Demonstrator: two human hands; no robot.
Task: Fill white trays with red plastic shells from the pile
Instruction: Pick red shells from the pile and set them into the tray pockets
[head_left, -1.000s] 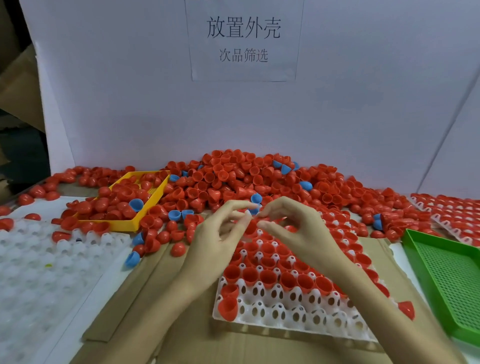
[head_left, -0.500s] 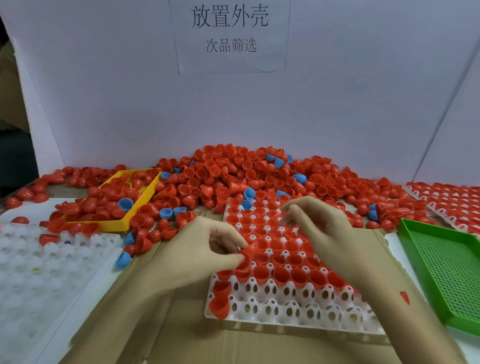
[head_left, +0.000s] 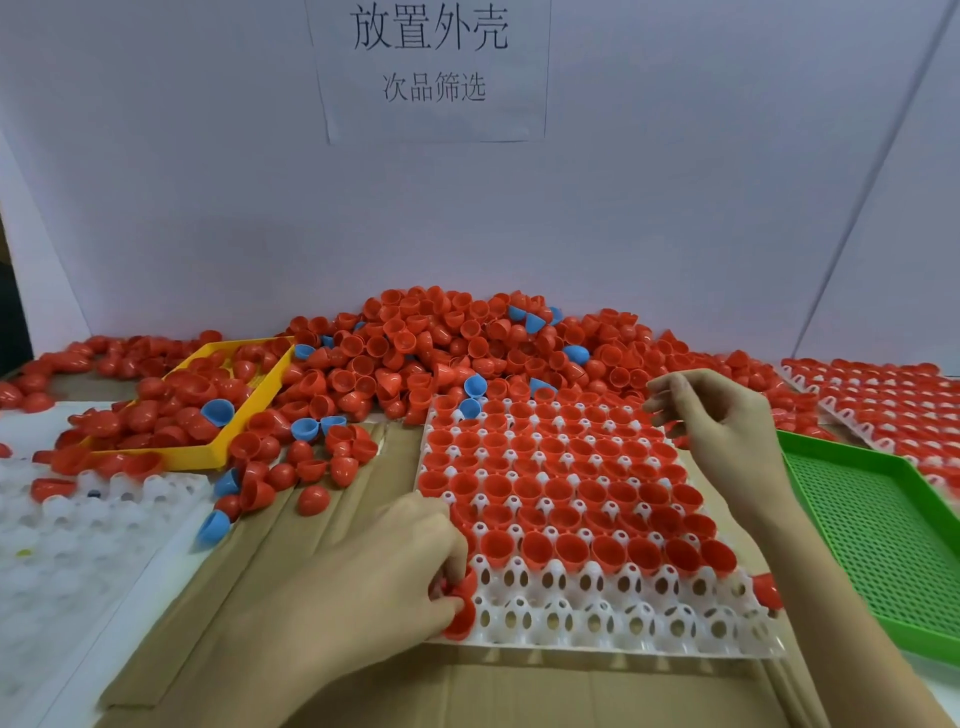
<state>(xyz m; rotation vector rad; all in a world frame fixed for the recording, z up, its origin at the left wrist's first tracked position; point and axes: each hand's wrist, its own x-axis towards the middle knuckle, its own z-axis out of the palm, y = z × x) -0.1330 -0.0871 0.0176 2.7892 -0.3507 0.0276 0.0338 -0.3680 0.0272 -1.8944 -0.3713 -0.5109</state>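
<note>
Left hand: the left hand (head_left: 395, 566) is down at the near left corner of the white tray (head_left: 597, 631), thumb and fingertips pinched round a red shell (head_left: 460, 592) and pressing it into a pocket there, probably so it seats mouth-up like the rest.

Right hand: the right hand (head_left: 719, 421) hangs over the tray's far right edge with fingers loosely curled; I can't see anything in it. It sits close to the pile (head_left: 457, 353), likely ready to fetch the next shell.

Around the grip: just right of the pinched shell runs the front-most full row of red cups. Nearer me than that, two rows of bare white pockets stretch away to the right. Directly under the fingers a second shell (head_left: 462, 623) already fills the corner pocket.

Beyond the grip: every row further back looks packed, up to where the heap spills against the tray's far edge.

Progress: I'd judge the tray mostly filled, with the two near rows left to do.

Strays: a few blue shells (head_left: 524, 319) are mixed through the heap, and one (head_left: 470, 408) lies on the tray's far left corner; they would need keeping out.

Off to the sides: left of the working hand, a yellow bin (head_left: 218, 452) holding shells and an empty white tray (head_left: 78, 525). To the right, a green mesh tray (head_left: 883, 525), and behind it a filled tray (head_left: 883, 395).
</note>
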